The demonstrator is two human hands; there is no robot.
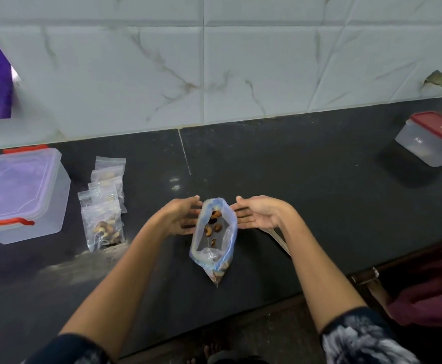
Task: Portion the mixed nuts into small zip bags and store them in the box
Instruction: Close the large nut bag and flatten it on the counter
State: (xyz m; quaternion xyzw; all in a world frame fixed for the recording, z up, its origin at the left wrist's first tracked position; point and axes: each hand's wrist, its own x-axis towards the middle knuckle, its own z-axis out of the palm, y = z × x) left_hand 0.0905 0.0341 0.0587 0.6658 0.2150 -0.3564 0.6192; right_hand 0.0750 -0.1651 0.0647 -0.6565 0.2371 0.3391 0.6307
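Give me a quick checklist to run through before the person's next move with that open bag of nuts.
1. Big zip bag mouth open: ok.
2. Nuts left inside it: ok, a few show.
3. Left hand and right hand flank the bag, fingers straight: ok.
4. Filled small zip bags set aside on the counter: ok.
5. Clear storage box open to receive them: not ok, lid on.
6. Empty small bag at hand: cannot tell.
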